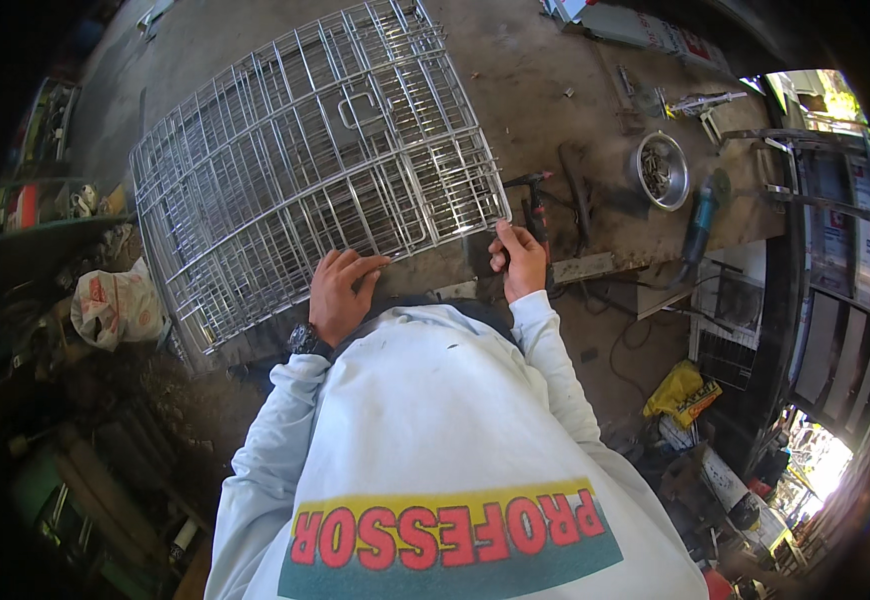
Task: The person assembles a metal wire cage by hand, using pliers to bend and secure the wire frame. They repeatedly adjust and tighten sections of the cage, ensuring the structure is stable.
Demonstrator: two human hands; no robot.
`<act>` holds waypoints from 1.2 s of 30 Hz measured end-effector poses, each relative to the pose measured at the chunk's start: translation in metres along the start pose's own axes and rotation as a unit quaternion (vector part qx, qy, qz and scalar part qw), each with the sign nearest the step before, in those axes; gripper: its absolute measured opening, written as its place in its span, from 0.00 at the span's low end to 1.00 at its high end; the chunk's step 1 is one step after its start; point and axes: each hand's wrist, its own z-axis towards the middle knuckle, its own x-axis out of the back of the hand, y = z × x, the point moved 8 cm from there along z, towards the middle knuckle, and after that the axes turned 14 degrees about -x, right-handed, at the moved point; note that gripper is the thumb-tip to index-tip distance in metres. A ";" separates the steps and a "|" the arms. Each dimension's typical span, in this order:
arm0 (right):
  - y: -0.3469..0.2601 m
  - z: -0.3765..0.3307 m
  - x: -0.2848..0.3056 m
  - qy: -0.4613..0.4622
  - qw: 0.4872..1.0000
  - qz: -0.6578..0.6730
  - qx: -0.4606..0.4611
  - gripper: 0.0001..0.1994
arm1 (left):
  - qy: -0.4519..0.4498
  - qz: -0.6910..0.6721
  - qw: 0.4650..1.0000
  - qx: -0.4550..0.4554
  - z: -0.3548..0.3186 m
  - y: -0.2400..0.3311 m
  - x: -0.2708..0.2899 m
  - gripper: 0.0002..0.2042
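A stack of silvery wire cage panels (285, 150) lies flat on the workbench in front of me, with a small wire door handle (360, 110) on top. My left hand (340, 292) rests at the near edge of the stack, its fingers stretched out and the index pointing right. It grips nothing that I can see. At the near right corner, my right hand (521, 262) is curled, thumb and index pinched on the end of the wire frame. The other fingers of that hand are folded in. A dark watch sits on my left wrist.
Right of the panels lie pliers-like tools with red handles (538, 215), a metal bowl (660, 171) of small metal pieces and a blue-green angle grinder (701, 225). A white plastic bag (118, 305) sits at left; a yellow bag (682, 393) lies below the bench at right.
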 end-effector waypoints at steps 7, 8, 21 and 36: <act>0.002 0.000 -0.008 0.021 0.996 0.081 0.011 0.16 | 0.001 -0.009 1.000 0.014 -0.001 -0.003 0.001 0.11; 0.002 0.000 -0.008 0.027 0.996 0.082 0.010 0.17 | 0.003 -0.012 1.000 0.013 -0.001 -0.003 0.001 0.11; 0.027 0.008 -0.007 -0.166 0.966 0.200 0.008 0.11 | 0.012 -0.014 1.000 0.004 0.003 0.004 0.002 0.10; 0.033 0.015 -0.007 -0.139 0.966 0.219 0.009 0.07 | 0.017 -0.009 1.000 0.011 0.001 0.010 0.006 0.09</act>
